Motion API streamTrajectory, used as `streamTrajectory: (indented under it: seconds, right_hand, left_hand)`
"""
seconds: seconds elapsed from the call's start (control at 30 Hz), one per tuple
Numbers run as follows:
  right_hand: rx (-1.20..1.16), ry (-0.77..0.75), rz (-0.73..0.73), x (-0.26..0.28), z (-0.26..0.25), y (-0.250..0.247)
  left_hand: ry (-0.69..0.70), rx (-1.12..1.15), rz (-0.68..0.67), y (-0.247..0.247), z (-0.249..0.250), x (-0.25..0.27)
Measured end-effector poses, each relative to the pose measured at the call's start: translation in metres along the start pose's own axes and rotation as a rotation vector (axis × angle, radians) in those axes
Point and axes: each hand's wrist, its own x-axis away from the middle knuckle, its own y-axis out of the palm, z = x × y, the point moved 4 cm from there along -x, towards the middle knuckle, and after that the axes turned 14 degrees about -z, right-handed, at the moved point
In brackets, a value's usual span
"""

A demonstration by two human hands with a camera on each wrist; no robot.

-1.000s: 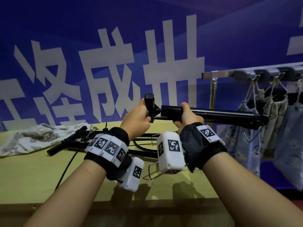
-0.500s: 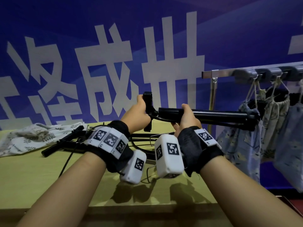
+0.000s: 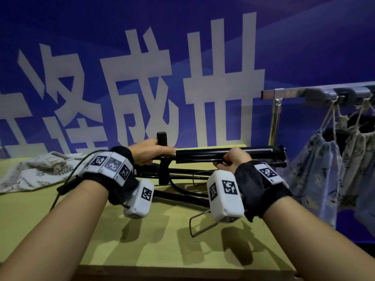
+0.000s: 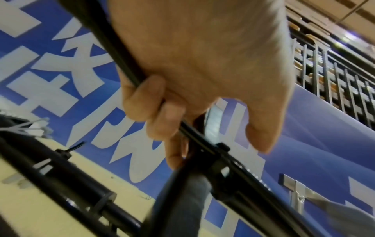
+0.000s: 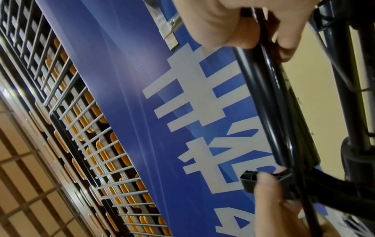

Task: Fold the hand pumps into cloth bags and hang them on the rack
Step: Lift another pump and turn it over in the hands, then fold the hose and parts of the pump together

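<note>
I hold a black hand pump (image 3: 203, 154) level just above the yellow table (image 3: 50, 230). My left hand (image 3: 150, 152) grips its left end by the T-handle (image 3: 162, 138), which stands upright. In the left wrist view the left hand's fingers (image 4: 158, 112) curl round a thin black rod (image 4: 113, 48). My right hand (image 3: 233, 159) grips the barrel near its middle together with a thin hose. The right wrist view shows that hand (image 5: 243, 32) on the barrel (image 5: 263, 104), and the left hand (image 5: 274, 208) at the handle end. A patterned cloth bag (image 3: 34, 173) lies flat at the table's left.
More black pumps (image 3: 182, 196) and a wire foot loop (image 3: 200, 226) lie on the table under my hands. A metal rack bar (image 3: 294, 93) with grey hooks stands to the right, past the table's edge. Several filled cloth bags (image 3: 316, 173) hang from it. A blue banner is behind.
Both hands have brought the pump lower, closer to the table. The handle has turned from tilted to upright. My right hand now sits nearer the barrel's middle.
</note>
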Motion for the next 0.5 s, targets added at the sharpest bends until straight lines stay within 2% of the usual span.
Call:
streamTrajectory:
  seconds: [0.13, 0.2, 0.27, 0.37, 0.5]
  right_hand:
    - [0.118, 0.039, -0.081, 0.001, 0.001, 0.011]
    - [0.142, 0.13, -0.105, 0.005, 0.0, 0.014]
    - [0.168, 0.138, -0.048, 0.004, -0.007, 0.015]
    - [0.231, 0.033, 0.021, -0.017, -0.024, 0.016]
    - [0.405, 0.019, 0.052, -0.06, -0.038, 0.026]
  left_hand:
    - [-0.035, 0.035, 0.201, -0.017, -0.025, -0.014]
    - [-0.087, 0.034, 0.204, -0.022, -0.039, -0.023]
    - [-0.146, 0.0, 0.214, -0.025, -0.054, -0.032]
    - [-0.257, -0.042, 0.192, -0.026, -0.071, -0.044]
    - [-0.337, -0.153, 0.168, -0.034, -0.076, -0.058]
